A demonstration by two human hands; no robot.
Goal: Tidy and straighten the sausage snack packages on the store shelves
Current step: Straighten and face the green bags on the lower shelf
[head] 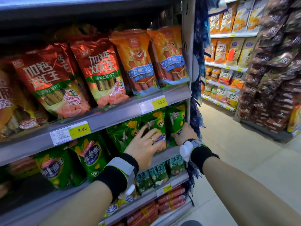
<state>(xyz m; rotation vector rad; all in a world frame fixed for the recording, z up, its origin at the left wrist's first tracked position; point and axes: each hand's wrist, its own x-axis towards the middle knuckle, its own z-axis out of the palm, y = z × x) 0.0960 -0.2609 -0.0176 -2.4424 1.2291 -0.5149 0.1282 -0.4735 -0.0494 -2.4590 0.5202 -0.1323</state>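
Green corn-sausage packages (156, 123) stand on the second shelf from the top, at its right end. My left hand (145, 144) lies flat with fingers spread against the front of the middle green package. My right hand (185, 134) grips the lower edge of the rightmost green package (176, 119), next to the shelf's upright post. More green packages (91, 154) lean along the same shelf to the left. On the shelf above stand red sausage bags (101, 69) and orange sausage bags (138, 62).
Grey shelf rails carry yellow price tags (81, 129). Below are teal packs (159, 173) and red sausage sticks (171, 199). A metal upright (187, 46) ends the shelving; blue hanging goods (198, 62) sit beside it. The aisle floor (236, 152) opens to the right, with snack racks beyond.
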